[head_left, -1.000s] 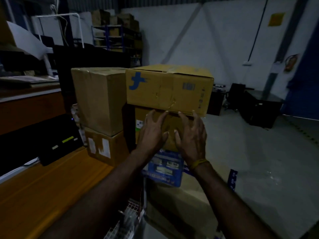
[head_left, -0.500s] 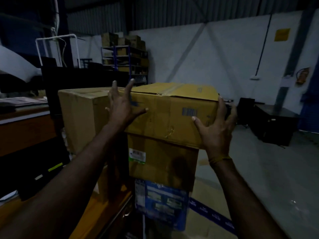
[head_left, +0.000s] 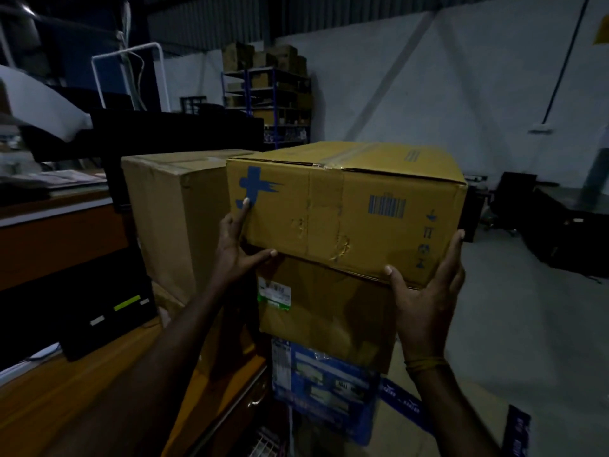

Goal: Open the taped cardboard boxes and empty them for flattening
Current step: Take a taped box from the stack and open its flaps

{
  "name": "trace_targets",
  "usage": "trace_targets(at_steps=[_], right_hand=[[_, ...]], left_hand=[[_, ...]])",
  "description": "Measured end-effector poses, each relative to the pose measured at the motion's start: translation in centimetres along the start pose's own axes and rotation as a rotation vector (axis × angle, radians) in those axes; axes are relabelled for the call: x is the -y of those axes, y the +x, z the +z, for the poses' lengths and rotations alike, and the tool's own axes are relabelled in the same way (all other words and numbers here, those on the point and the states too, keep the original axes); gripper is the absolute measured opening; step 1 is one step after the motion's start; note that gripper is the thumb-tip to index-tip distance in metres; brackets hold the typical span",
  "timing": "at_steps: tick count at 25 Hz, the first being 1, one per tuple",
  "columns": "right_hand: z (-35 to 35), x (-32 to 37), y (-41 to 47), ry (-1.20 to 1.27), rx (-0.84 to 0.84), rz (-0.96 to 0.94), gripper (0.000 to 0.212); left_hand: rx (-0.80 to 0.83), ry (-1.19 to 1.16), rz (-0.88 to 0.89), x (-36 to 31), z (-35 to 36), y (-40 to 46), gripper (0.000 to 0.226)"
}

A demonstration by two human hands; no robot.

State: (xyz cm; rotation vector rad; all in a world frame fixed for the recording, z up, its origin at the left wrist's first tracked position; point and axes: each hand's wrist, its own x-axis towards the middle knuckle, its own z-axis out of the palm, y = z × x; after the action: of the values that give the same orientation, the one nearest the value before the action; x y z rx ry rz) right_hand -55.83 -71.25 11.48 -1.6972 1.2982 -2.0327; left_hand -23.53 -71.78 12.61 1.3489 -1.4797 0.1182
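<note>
Cardboard, yellow-brown, makes up the top box [head_left: 346,212], which sits at the summit of a stack; its lid seam is still closed with clear tape [head_left: 349,156]. It is supported on a second box [head_left: 324,311], with a taller box [head_left: 174,219] just beside it on the left. The near left edge is gripped by the left hand [head_left: 235,249], thumb under the bottom edge and a finger laid up the front face by the blue logo [head_left: 253,188]. The lower right corner is cupped by the right hand [head_left: 425,291], fingers wrapped round the side. Both hands are closed on the box, not clenched.

Judgement: the box appears about to be drawn off the stack. Risk noted: contents and weight are unknown, so the load could tip forward if pulled unevenly. The creased front panel could buckle under thumb pressure. The lower box could be dragged along and the stack toppled.
</note>
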Motion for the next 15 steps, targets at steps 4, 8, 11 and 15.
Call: trace_targets(at_steps=[4,8,11,15], right_hand=[[-0.6,0.5,0.4,0.054,-0.054,0.016,0.105],[-2.7,0.2,0.4,-0.035,-0.036,-0.093,0.101],[-4.7,0.6,-1.0,-0.066,0.005,-0.17,0.095],[-7.2,2.5,-3.9,-0.145,-0.007,-0.209,0.105]], left_hand=[[-0.055,-0.039,0.046,-1.1,1.2,-0.4,0.098],[-0.167,0.003,0.129,-2.0,1.6,-2.2,0.088],[-0.255,-0.03,0.257,-4.1,0.3,-4.2,0.059],[-0.324,-0.061,0.352,-8.0,-3.3,-6.9,0.053]])
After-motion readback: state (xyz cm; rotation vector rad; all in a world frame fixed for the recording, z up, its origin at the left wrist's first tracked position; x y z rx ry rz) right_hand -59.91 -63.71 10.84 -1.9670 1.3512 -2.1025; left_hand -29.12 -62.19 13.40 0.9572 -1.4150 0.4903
